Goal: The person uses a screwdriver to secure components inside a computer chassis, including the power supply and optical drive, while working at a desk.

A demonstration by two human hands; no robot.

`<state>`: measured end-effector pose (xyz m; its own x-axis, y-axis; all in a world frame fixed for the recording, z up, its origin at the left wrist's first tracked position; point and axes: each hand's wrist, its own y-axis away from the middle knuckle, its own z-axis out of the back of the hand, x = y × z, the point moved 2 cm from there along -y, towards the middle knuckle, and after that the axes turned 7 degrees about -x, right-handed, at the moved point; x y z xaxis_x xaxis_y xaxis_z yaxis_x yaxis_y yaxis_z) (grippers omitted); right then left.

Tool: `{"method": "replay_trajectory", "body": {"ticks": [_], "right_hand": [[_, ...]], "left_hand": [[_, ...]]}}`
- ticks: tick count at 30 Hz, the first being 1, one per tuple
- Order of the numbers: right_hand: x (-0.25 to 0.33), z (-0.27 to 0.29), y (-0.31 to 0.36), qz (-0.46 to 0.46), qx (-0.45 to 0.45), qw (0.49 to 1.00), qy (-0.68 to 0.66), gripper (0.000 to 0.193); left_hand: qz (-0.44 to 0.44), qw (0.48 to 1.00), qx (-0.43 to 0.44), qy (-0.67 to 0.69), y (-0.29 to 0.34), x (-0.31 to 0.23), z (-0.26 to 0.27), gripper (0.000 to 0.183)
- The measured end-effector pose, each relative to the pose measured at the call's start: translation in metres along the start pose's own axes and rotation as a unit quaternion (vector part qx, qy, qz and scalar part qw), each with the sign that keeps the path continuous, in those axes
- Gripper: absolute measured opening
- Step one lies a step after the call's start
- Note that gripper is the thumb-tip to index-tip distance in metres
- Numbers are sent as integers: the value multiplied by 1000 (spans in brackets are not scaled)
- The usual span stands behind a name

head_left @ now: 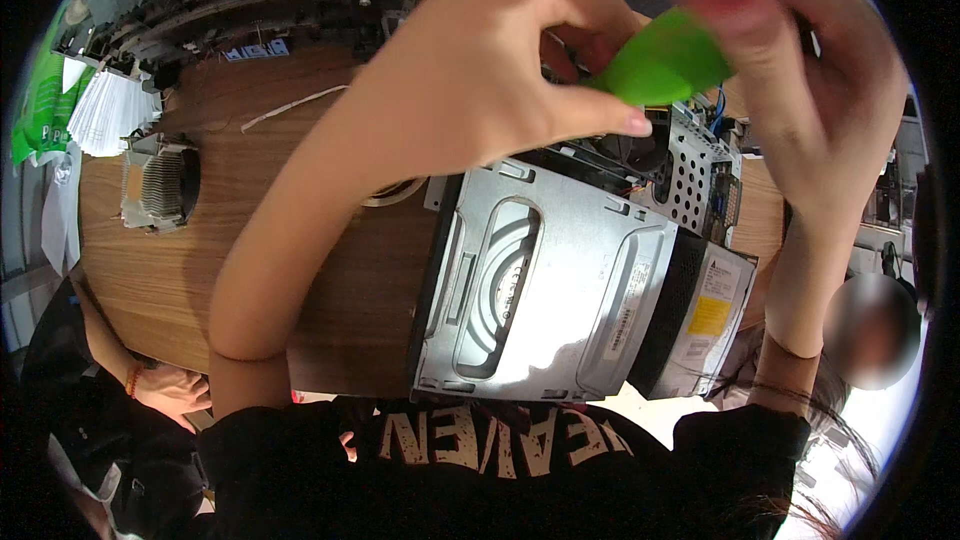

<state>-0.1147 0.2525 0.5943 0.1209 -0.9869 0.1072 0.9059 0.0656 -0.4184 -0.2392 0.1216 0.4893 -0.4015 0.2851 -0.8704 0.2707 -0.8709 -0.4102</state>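
Note:
High over an open computer case (690, 155), both hands meet at a smooth, bright green object (668, 60) that is too blurred to name. My left hand (510, 60) has its fingers curled at the object's left end, with the thumb below it. The thumb of my right hand (790, 70) presses on its right end, smeared by motion; the other right fingers are mostly hidden. Under my forearms lies a silver metal drive (560, 280) with a rounded cut-out. Next to it on the right is a dark box (700, 310) with a white and yellow label.
A finned heatsink (155, 185) stands on the wooden table (340, 280) at the left. Behind it are a black machine frame (250, 0) and a stack of white paper (110, 115). A thin white cord (295, 108) lies nearby. Another person's hand (172, 390) rests at the table's lower left edge.

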Motion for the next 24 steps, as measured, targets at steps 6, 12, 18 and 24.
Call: {"method": "replay_trajectory", "body": {"ticks": [6,12,18,24], "right_hand": [[6,24,7,-18,78,997,-19,34],[-12,21,12,6,85,993,87,38],[-2,18,9,15,42,999,-23,46],[0,22,8,-25,97,995,11,44]], "left_hand": [[-5,985,57,165,-6,-24,16,33],[-121,991,-61,-17,3,-1,-12,44],[6,999,-13,45,-3,-6,-2,43],[-17,989,-40,144,-3,9,-17,37]]}}
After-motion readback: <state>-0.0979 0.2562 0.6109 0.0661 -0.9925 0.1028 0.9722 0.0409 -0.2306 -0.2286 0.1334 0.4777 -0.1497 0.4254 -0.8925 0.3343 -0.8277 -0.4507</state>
